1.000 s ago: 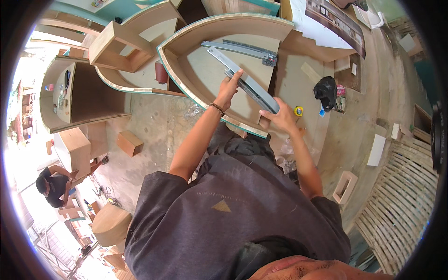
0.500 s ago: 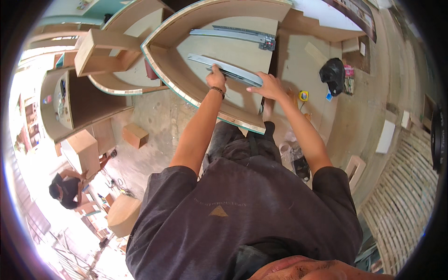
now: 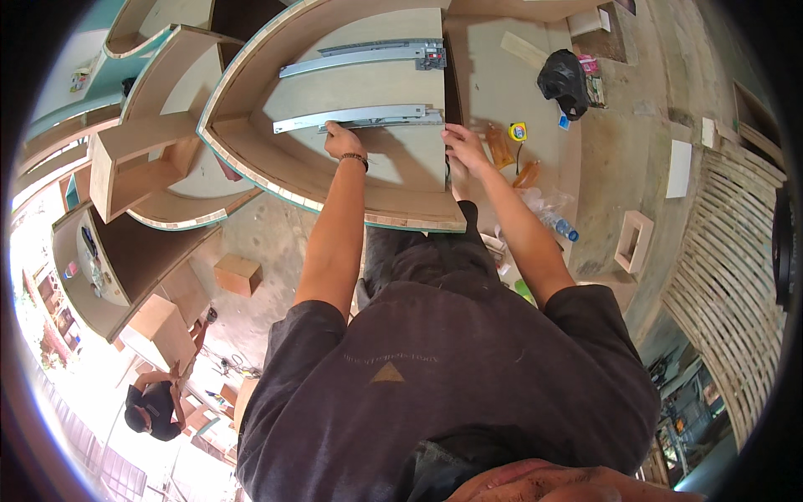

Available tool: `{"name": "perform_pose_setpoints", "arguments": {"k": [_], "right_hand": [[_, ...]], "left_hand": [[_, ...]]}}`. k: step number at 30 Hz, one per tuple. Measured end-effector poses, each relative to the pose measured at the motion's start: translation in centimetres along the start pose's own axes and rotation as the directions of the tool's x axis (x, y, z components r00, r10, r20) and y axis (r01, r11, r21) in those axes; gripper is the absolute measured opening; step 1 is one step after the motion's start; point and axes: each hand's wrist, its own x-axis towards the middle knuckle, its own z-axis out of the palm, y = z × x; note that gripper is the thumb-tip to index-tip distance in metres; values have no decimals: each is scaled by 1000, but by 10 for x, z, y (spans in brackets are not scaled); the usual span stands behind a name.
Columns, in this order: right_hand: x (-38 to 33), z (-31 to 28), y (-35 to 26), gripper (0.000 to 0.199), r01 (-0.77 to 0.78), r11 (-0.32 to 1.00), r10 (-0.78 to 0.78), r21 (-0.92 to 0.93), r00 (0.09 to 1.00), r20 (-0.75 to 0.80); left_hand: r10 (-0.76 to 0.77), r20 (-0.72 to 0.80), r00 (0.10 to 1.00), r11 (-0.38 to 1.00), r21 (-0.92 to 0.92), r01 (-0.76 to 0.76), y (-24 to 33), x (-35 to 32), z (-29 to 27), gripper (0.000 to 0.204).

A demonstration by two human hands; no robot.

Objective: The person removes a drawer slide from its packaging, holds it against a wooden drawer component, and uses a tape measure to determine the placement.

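A pale, curved wooden cabinet section [image 3: 251,171] lies in front of me, with a flat panel [image 3: 385,159] inside its rim. On that panel rests a silver metal drawer slide [image 3: 368,115]. My left hand [image 3: 343,142] is closed on its near edge, left of the middle. At the panel's right edge, my right hand [image 3: 467,151] has its fingers stretched toward the slide's right end; whether they touch it is hard to tell. Farther away, a second drawer slide [image 3: 360,57] lies roughly parallel, with a dark fitting at its right end.
To the right lie a yellow tape measure [image 3: 518,131], a black plastic bag [image 3: 563,84], an orange bottle [image 3: 498,146] and a clear water bottle [image 3: 562,224]. More wooden carcasses [image 3: 138,171] stand at the left. A small wooden box [image 3: 237,275] sits on the floor. Another person [image 3: 155,406] works lower left.
The near slide has turned to lie nearly level with the far one, its right end at the panel's edge. My right hand has shifted from gripping the slide to the panel's edge. My view has shifted.
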Motion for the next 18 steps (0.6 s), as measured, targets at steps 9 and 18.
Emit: {"name": "perform_pose_setpoints", "arguments": {"k": [9,18], "right_hand": [[20,30,34,48,126,953,-182,-277,965,-188],[6,34,27,44,94,912,-223,-400,932,-287]], "left_hand": [[65,-21,998,996,67,-63,-19,18,-6,57],[31,-146,989,910,412,32,-16,1,5,60]]}}
